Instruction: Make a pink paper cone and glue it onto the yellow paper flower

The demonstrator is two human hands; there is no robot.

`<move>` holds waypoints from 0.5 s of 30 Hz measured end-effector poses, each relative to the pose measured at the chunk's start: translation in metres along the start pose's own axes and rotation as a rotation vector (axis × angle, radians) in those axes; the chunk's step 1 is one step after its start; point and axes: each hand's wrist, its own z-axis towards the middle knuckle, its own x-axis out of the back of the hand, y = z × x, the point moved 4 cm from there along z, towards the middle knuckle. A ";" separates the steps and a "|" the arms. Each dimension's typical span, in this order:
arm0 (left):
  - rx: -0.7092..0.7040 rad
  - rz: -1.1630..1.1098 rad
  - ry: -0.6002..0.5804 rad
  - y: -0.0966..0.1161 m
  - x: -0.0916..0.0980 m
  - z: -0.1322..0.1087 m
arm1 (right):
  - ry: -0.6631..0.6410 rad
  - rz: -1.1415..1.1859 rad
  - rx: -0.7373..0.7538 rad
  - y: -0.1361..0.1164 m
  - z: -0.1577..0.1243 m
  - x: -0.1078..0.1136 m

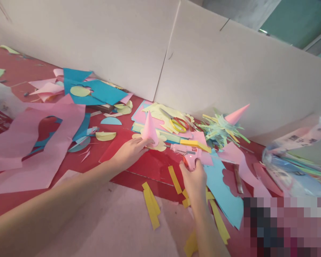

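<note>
Near the middle, my left hand [133, 151] is closed on the lower edge of a pink paper cone [149, 130], its tip pointing up. A pale yellow scalloped paper flower [162, 144] lies directly around the cone's base; whether the two are joined I cannot tell. To the right, my right hand [194, 175] grips the handle of a pink glue gun [187, 151], with a finger by its orange trigger. The gun's nozzle points left, close to the flower. Beneath them is a glossy red sheet [139, 159].
Behind the cone, scissors [178, 123] with yellow and red handles lie on stacked coloured paper. A second pink cone [237, 115] rests on fringed paper at right. Pink paper [56, 157] and blue sheets [96, 91] spread left. Yellow strips [151, 205] lie in front; white panels [123, 43] stand behind.
</note>
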 end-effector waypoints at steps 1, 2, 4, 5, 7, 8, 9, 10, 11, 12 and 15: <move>-0.019 -0.007 0.003 0.000 0.000 0.000 | -0.011 0.013 -0.018 0.000 0.000 0.000; -0.035 -0.008 0.005 0.000 0.000 0.000 | -0.023 0.034 -0.035 0.000 0.000 0.000; -0.079 0.000 0.007 -0.001 0.000 0.000 | -0.042 0.082 -0.063 0.001 0.001 0.000; -0.110 0.010 0.008 0.000 0.001 0.000 | -0.046 0.104 -0.071 0.001 0.001 -0.001; -0.189 0.041 0.023 0.003 0.003 0.000 | -0.044 0.124 -0.083 0.002 0.002 -0.001; -0.229 0.059 0.035 0.005 0.005 -0.001 | -0.042 0.127 -0.086 0.003 0.002 -0.002; -0.264 0.076 0.046 0.006 0.006 -0.001 | -0.043 0.128 -0.086 0.004 0.002 -0.002; -0.290 0.093 0.055 0.007 0.007 -0.002 | -0.048 0.129 -0.086 0.005 0.002 -0.003; -0.309 0.109 0.057 0.008 0.008 -0.002 | -0.053 0.131 -0.084 0.005 0.003 -0.003; -0.319 0.123 0.052 0.008 0.007 -0.002 | -0.058 0.133 -0.080 0.006 0.003 -0.004; -0.305 0.184 0.013 0.008 0.005 -0.001 | -0.070 0.134 -0.079 0.007 0.004 -0.004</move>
